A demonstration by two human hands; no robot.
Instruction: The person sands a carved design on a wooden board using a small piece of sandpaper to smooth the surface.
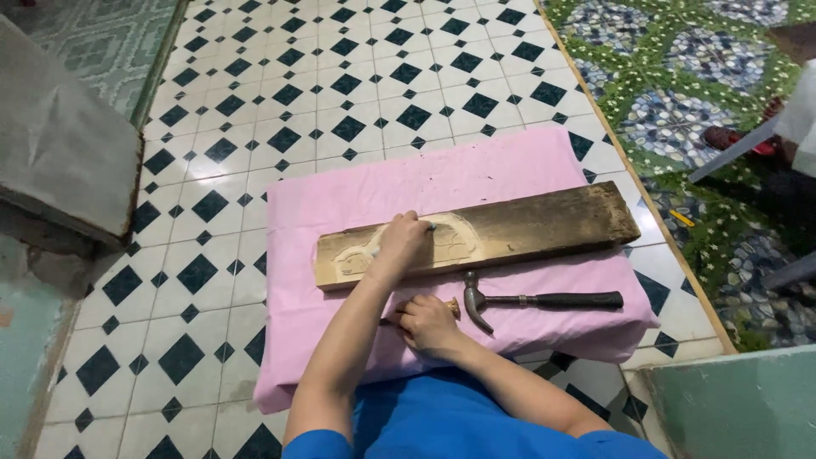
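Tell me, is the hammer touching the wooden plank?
Apart. The head view shows a strip of pink cloth between the hammer and the plank.

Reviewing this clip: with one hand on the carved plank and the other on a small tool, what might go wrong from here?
The left hand presses on the wooden plank, which lies loose on soft pink cloth; it may slide or rock. The right hand grips a small wooden-handled tool close to the body; a slip might nick skin. The claw hammer lies close beside that hand and might get knocked.
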